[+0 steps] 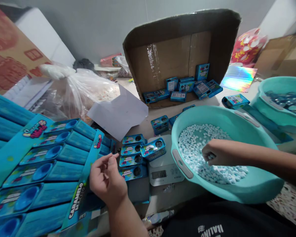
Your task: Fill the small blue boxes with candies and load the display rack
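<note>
Head view shows me the right hand (213, 153) closed in a loose fist over the pale pellets (194, 141), a few of them showing between its fingers. The pellets lie in a turquoise basin (261, 141) at the tabletop's front edge, probably set there so my right arm can dip in over the rim. The left hand (111, 181) is half-open and loosely curled, with nothing I can see in it, just beside a row of four small boxes (132, 161); I take it to hover there to be near them.

Between row and basin, a kitchen scale (169, 177) faces its display toward the front edge, presumably for easy reading, though I can't make out the figures. One small box (153, 153) appears to rest on its platform, hole upward, white pieces on top around the opening.

Farther out, display trays (39, 171) fill the left end of the tabletop. Toward the back edge a brown carton (162, 62) lies with its opening facing me, more boxes (186, 86) at its mouth, perhaps to keep them within view. A second basin (263, 95) stands near the right edge.
</note>
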`<state>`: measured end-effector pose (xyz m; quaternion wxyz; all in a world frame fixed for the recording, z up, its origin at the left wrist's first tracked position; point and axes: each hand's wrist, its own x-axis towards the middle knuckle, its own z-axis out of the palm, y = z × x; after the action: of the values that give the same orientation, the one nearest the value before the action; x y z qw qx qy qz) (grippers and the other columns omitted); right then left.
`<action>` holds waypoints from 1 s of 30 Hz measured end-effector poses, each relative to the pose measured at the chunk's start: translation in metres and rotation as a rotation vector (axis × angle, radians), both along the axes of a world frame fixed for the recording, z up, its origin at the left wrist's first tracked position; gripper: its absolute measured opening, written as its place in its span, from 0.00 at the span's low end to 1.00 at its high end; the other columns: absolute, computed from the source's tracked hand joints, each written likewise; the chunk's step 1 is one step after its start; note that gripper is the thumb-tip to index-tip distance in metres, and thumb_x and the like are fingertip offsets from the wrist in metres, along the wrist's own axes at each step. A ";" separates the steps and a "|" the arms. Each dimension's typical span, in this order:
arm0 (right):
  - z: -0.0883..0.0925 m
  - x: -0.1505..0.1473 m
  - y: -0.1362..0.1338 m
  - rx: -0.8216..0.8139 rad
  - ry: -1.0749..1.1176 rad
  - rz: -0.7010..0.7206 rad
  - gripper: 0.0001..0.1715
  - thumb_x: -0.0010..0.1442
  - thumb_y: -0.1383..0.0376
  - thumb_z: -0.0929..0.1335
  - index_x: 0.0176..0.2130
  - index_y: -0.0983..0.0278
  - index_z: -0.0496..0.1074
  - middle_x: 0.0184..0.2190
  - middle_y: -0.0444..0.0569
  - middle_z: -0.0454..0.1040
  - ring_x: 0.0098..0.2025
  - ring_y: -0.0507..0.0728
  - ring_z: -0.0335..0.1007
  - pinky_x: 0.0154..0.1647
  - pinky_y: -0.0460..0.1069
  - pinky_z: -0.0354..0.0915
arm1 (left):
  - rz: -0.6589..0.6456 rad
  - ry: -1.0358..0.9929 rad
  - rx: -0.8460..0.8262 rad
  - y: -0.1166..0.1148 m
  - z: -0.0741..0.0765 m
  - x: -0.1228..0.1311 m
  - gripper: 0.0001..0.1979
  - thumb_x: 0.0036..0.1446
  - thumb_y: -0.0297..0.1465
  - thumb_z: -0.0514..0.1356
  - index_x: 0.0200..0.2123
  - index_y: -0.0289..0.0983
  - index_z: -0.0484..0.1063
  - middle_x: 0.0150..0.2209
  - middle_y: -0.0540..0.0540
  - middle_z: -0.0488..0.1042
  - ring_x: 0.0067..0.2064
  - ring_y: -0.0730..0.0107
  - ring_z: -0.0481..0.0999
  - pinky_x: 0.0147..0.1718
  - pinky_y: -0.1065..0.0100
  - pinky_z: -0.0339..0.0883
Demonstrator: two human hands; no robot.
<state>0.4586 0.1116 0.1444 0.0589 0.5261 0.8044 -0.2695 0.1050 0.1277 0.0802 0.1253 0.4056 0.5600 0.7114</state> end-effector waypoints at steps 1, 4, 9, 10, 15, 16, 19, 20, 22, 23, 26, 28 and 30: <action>0.007 -0.004 0.010 0.025 0.002 0.034 0.10 0.44 0.78 0.69 0.21 0.64 0.74 0.16 0.40 0.69 0.19 0.47 0.56 0.19 0.44 0.47 | -0.001 0.006 -0.005 0.000 0.000 0.000 0.08 0.58 0.35 0.65 0.37 0.35 0.76 0.31 0.49 0.79 0.34 0.65 0.82 0.38 0.62 0.73; 0.032 -0.022 0.041 0.117 0.026 0.151 0.09 0.49 0.75 0.72 0.23 0.63 0.76 0.18 0.40 0.71 0.19 0.47 0.59 0.21 0.44 0.51 | -0.008 0.002 -0.025 -0.001 0.000 0.000 0.09 0.58 0.36 0.65 0.36 0.36 0.76 0.31 0.49 0.80 0.34 0.66 0.81 0.37 0.63 0.72; 0.072 -0.074 0.083 0.288 0.140 0.388 0.05 0.55 0.71 0.74 0.29 0.62 0.78 0.26 0.40 0.76 0.26 0.49 0.66 0.28 0.45 0.58 | -0.019 0.000 -0.035 0.000 -0.002 0.000 0.10 0.59 0.37 0.65 0.36 0.35 0.77 0.31 0.48 0.80 0.34 0.67 0.80 0.37 0.65 0.71; 0.078 -0.086 0.089 0.301 0.150 0.442 0.05 0.56 0.71 0.74 0.29 0.62 0.78 0.27 0.40 0.77 0.28 0.50 0.67 0.30 0.46 0.59 | -0.024 0.000 -0.036 0.000 -0.004 0.000 0.10 0.59 0.37 0.66 0.36 0.35 0.77 0.31 0.48 0.80 0.34 0.67 0.80 0.37 0.65 0.71; 0.085 -0.138 0.112 0.211 0.099 0.664 0.05 0.57 0.70 0.76 0.32 0.62 0.79 0.29 0.39 0.77 0.32 0.50 0.69 0.34 0.46 0.61 | -0.130 0.054 -0.105 -0.005 -0.013 -0.004 0.10 0.61 0.39 0.67 0.38 0.37 0.78 0.34 0.49 0.79 0.36 0.70 0.78 0.36 0.70 0.70; 0.084 -0.145 0.115 0.185 0.084 0.699 0.05 0.58 0.70 0.77 0.32 0.62 0.79 0.29 0.38 0.77 0.32 0.50 0.69 0.34 0.46 0.61 | -0.148 0.093 -0.121 -0.007 -0.014 -0.005 0.10 0.62 0.39 0.66 0.38 0.38 0.78 0.35 0.49 0.79 0.37 0.70 0.78 0.37 0.70 0.70; 0.082 -0.158 0.121 0.141 0.049 0.800 0.05 0.59 0.69 0.77 0.33 0.63 0.78 0.30 0.39 0.77 0.33 0.49 0.69 0.34 0.45 0.60 | -0.157 0.227 -0.132 -0.010 -0.017 -0.007 0.09 0.63 0.38 0.65 0.38 0.38 0.77 0.37 0.49 0.79 0.39 0.69 0.77 0.40 0.68 0.70; 0.082 -0.160 0.121 0.131 0.035 0.829 0.05 0.60 0.69 0.77 0.33 0.63 0.78 0.31 0.39 0.78 0.34 0.49 0.69 0.33 0.44 0.59 | -0.154 0.251 -0.131 -0.010 -0.017 -0.007 0.08 0.64 0.38 0.65 0.38 0.38 0.77 0.37 0.49 0.78 0.39 0.69 0.77 0.41 0.68 0.70; 0.082 -0.161 0.118 0.146 0.006 0.846 0.04 0.60 0.69 0.77 0.34 0.63 0.79 0.32 0.38 0.78 0.34 0.48 0.68 0.33 0.43 0.58 | -0.160 0.248 -0.131 -0.011 -0.016 -0.007 0.08 0.64 0.37 0.64 0.38 0.39 0.77 0.37 0.49 0.78 0.39 0.68 0.77 0.41 0.67 0.69; 0.083 -0.160 0.116 0.161 -0.004 0.844 0.04 0.60 0.70 0.77 0.34 0.63 0.79 0.32 0.37 0.78 0.34 0.47 0.68 0.32 0.42 0.57 | -0.166 0.234 -0.132 -0.011 -0.015 -0.008 0.07 0.64 0.37 0.64 0.38 0.39 0.77 0.37 0.49 0.78 0.39 0.68 0.77 0.40 0.68 0.69; 0.084 -0.158 0.109 0.209 0.004 0.830 0.07 0.58 0.72 0.78 0.35 0.62 0.80 0.32 0.35 0.77 0.33 0.46 0.67 0.32 0.41 0.55 | -0.183 0.266 -0.122 -0.011 -0.013 -0.010 0.05 0.65 0.35 0.63 0.39 0.40 0.76 0.36 0.49 0.78 0.39 0.69 0.77 0.40 0.68 0.70; 0.084 -0.156 0.106 0.237 0.013 0.849 0.07 0.57 0.72 0.78 0.35 0.62 0.80 0.32 0.36 0.77 0.34 0.47 0.67 0.33 0.42 0.56 | -0.161 0.431 -0.069 -0.012 -0.010 -0.010 0.03 0.65 0.31 0.63 0.38 0.40 0.76 0.36 0.49 0.78 0.39 0.68 0.77 0.41 0.68 0.70; 0.085 -0.153 0.104 0.291 -0.033 0.861 0.06 0.60 0.71 0.77 0.37 0.62 0.80 0.36 0.39 0.77 0.36 0.49 0.68 0.33 0.44 0.57 | -0.125 0.664 0.039 -0.012 -0.006 -0.006 0.02 0.62 0.27 0.65 0.39 0.38 0.76 0.36 0.47 0.79 0.39 0.66 0.78 0.43 0.65 0.70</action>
<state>0.3059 0.2153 0.2293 0.1037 0.1507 0.9784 -0.0961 0.0992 0.1155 0.0747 -0.0283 0.6512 0.5307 0.5417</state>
